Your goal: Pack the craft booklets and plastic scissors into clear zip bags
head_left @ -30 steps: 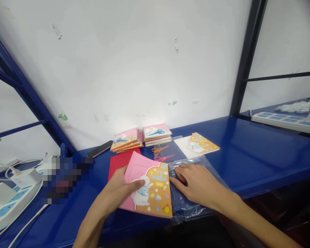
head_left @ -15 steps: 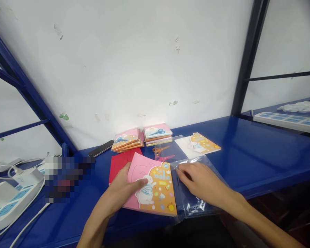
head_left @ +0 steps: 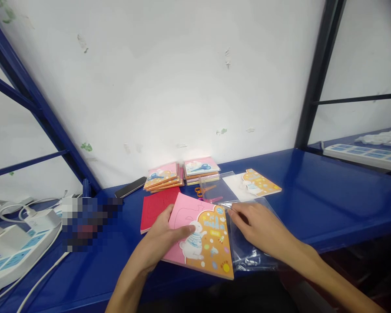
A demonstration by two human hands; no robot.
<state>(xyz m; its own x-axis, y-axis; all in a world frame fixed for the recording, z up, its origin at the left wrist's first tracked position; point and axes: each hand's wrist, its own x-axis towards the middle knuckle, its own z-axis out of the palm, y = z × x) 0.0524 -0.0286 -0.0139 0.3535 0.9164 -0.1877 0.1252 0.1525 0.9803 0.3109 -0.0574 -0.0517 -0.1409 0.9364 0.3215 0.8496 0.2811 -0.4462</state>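
Observation:
My left hand [head_left: 161, 243] grips the left edge of a pink and orange craft book [head_left: 208, 243] with a rabbit on its cover. My right hand [head_left: 257, 228] is just to the right of the book, its fingers gathered on the edge of a clear plastic bag [head_left: 252, 256]. The bag lies flat on the table, and its mouth faces the book. Under the book's left side lies a red sheet pad [head_left: 156, 208], partly covered.
Packaged craft sets stand in two stacks [head_left: 161, 175] [head_left: 201, 166] at the wall. Nearby are orange and pink scissors [head_left: 199, 192] under a plastic sheet, an open craft book [head_left: 257, 184], and a phone [head_left: 130, 187]. Power strips [head_left: 16, 256] and cables lie at left on the blue table [head_left: 329, 195].
My right hand has shifted from lying flat on the bag to gathering its edge. The book has moved closer to the bag, and the whole view has drifted slightly.

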